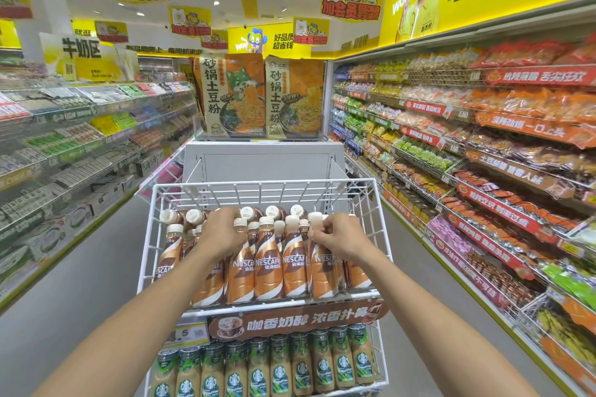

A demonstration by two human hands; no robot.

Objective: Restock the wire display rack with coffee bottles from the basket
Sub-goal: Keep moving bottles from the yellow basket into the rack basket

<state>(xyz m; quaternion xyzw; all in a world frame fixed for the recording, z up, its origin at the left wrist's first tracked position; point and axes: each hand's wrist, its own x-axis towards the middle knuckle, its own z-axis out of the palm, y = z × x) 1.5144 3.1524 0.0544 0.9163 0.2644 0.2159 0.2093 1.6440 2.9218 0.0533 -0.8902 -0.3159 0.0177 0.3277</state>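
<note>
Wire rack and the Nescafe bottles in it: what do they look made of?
Wire rack: apparently thin metal rod with a glossy white coating, its grid crossings welded-looking. Nescafe bottles: probably plastic, wrapped in a shiny printed brown-and-orange sleeve that catches highlights. The caps look like matte cream plastic.

Brown Nescafé bottles [267, 264] upright, packed in white wire rack [264, 183].
</note>
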